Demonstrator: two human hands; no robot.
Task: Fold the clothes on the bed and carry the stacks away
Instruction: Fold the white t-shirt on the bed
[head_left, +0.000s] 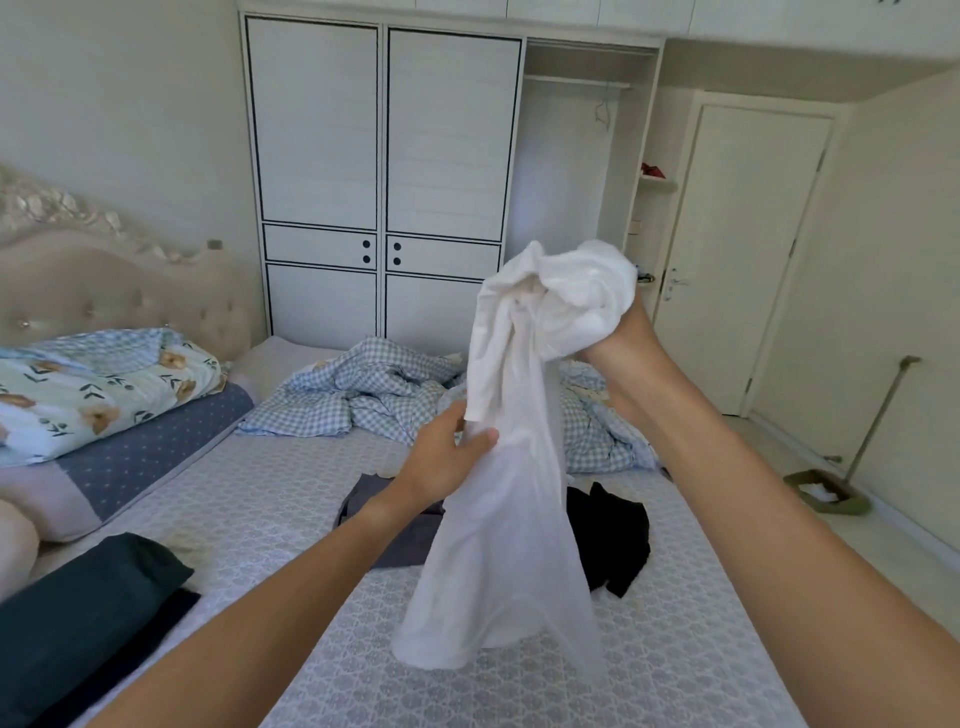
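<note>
A white shirt hangs in the air over the bed. My right hand grips its bunched top, held high. My left hand pinches the fabric lower down on its left edge, near a sleeve. The hem dangles just above the mattress. Behind the shirt lie a grey garment and a black garment on the bed. A folded dark teal stack sits at the near left of the bed.
A rumpled blue checked duvet lies at the far end of the bed. Pillows are piled by the headboard at left. A white wardrobe stands behind, its right section open. A dustpan and broom rest by the right wall.
</note>
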